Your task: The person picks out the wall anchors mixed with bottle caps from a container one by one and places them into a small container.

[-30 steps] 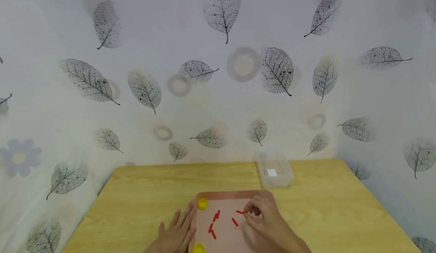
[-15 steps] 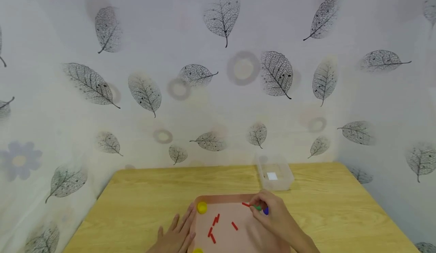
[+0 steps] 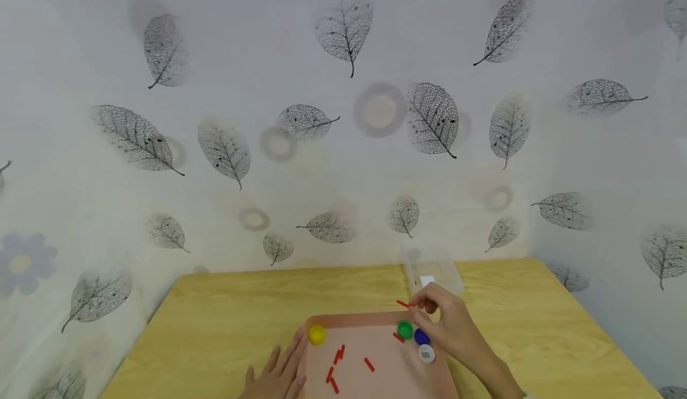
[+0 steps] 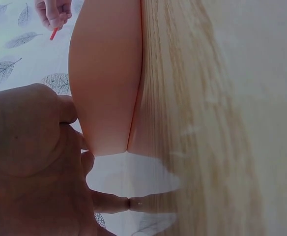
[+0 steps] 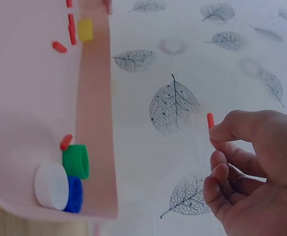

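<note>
Pinched between the thumb and fingertips of my right hand [image 3: 451, 324] is a short red stick [image 5: 210, 120]. In the head view this hand is raised at the back right rim of the pink tray [image 3: 354, 321], close to a clear plastic box [image 3: 448, 277]. My left hand [image 3: 276, 370] lies with fingers spread at the tray's left edge. Inside the tray are several more red sticks [image 3: 369, 364], one of them [image 3: 398, 337] beside a green cap [image 3: 405, 329]. Blue [image 3: 421, 336] and white [image 3: 426, 353] caps sit near the green one.
A yellow cap [image 3: 316, 334] is in the tray's back left corner. The wooden table [image 3: 236, 294] extends on both sides of the tray. Behind it hangs a pale leaf-printed cloth [image 3: 322, 172].
My right hand has moved up and right with the red stick, from over the tray toward the clear box. The green, blue and white caps have come into view. My left hand stays by the tray.
</note>
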Available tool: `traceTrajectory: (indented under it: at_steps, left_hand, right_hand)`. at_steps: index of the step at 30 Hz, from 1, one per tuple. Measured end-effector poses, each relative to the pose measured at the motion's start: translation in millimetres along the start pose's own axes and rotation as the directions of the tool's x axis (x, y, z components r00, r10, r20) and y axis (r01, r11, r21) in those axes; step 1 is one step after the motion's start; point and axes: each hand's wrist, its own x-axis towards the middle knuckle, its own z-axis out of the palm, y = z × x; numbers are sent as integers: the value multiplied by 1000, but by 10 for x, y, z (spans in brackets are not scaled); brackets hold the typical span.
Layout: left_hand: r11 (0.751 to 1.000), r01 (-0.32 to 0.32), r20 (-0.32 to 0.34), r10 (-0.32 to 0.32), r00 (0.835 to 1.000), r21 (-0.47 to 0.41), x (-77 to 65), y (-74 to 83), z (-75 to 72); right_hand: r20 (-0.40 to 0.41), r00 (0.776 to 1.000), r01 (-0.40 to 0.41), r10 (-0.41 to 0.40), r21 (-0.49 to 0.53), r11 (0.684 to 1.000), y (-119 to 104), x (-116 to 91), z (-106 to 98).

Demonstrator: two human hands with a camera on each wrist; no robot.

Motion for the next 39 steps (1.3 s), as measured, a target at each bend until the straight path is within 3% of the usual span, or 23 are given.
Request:
traceTrajectory:
  at_steps: [9, 18, 29, 39]
  left_hand:
    - [1000, -3, -8, 3, 1000, 20, 25, -5, 17]
    - [1000, -9, 22, 9, 1000, -13, 47, 52, 38]
    - [999, 42, -20, -42, 999, 6, 25, 34, 49]
    - [997, 78, -35, -78, 996, 12, 13, 32, 99]
  right_hand:
    - [-58, 998, 24, -27, -50, 998, 71, 157, -198]
    - [-125, 992, -33, 22, -86, 996, 163, 260, -366]
    - [-161, 978, -144, 131, -74, 987, 381, 290, -354]
    - [-221, 969, -137, 106, -126, 983, 601, 254, -260]
